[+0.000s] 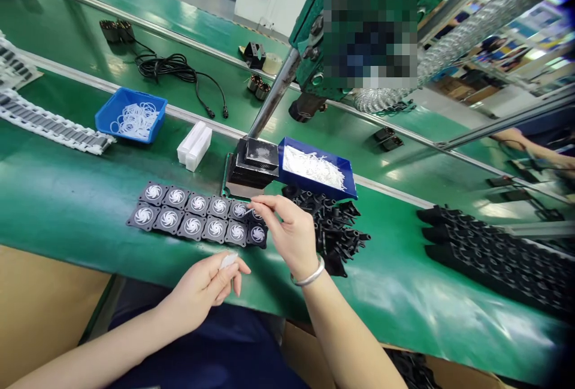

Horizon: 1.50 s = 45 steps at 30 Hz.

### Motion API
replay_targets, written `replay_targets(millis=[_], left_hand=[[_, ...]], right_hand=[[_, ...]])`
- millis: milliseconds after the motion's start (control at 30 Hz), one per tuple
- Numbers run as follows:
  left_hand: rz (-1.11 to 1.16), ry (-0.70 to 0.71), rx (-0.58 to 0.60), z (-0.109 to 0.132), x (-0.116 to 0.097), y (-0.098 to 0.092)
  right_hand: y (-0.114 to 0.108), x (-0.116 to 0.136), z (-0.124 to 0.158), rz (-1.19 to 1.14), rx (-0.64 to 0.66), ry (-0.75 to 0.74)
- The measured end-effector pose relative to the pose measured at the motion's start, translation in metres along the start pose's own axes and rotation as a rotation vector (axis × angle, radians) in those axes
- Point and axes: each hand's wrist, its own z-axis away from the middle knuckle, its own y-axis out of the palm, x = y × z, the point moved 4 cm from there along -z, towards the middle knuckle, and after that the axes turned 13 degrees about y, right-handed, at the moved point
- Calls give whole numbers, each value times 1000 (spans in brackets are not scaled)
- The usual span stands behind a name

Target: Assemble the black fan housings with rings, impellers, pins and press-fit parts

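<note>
Two rows of square black fan frames (192, 227) with white swirl-shaped centres lie side by side on the green bench. Over the right end of these rows, my right hand (291, 233) pinches a thin white sliver (248, 211) between thumb and fingertips. My left hand (204, 284) is closed in front of the rows, near the bench edge. A small translucent white piece (229, 260) shows between its thumb and fingers; whether it is one piece or several I cannot tell. Black plastic parts (336, 230) are heaped behind and to the right of my right hand.
A green press (359, 35) with a black block base (254, 164) stands behind the frames. Around it are a blue tray of white strips (353, 176), white blocks (194, 146) and a blue bin of white rings (105, 116). Stacked black parts (494, 257) lie right.
</note>
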Motion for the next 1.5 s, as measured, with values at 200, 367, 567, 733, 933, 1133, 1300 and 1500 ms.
replay_targets(millis=[200,367,567,733,933,1133,1300,1500], left_hand=[[-82,43,9,5,2,-6],[-85,21,-9,3,-4,-8],[-35,41,-26,4,-1,-11],[-151,97,11,3,-3,-9],[-49,95,-127,2,-1,-11],[-11,28,-144,6,9,-15],[-34,38,-146,9,6,-17],[58,43,-100,6,3,-12]], right_hand=[[24,-5,-8,115,-2,-136],[14,3,-10,259,15,-236],[-22,29,10,147,-73,-152],[15,26,42,-118,367,-20],[6,13,42,-192,161,98],[5,13,31,76,43,-77],[15,11,31,169,19,-165],[20,6,29,216,64,-163]])
